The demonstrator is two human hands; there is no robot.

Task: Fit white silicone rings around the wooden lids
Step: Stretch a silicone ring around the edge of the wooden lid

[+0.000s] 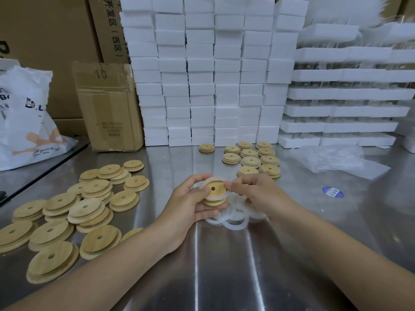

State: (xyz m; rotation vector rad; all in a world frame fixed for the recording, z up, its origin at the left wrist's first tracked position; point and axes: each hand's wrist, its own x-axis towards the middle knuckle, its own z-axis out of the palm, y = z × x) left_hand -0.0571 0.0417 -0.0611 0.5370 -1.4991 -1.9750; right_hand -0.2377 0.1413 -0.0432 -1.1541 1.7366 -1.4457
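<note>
The steel table (202,277) lies bare across the bottom centre of the frame, between the forearms. Its left edge runs diagonally at middle left. Loose lids (89,209) crowd the lower left, and a tidy group of lids (251,160) sits just above the hands. At centre, the left hand (188,205) curls round a wooden lid (216,190), with another lid beneath it. The right hand (253,191) pinches a white silicone ring (204,184) against the lid's right rim. Spare rings (233,221) lie heaped under the hands. A carton (107,104) at upper left reads "10"; the white bag (29,120) reads "D.L".
</note>
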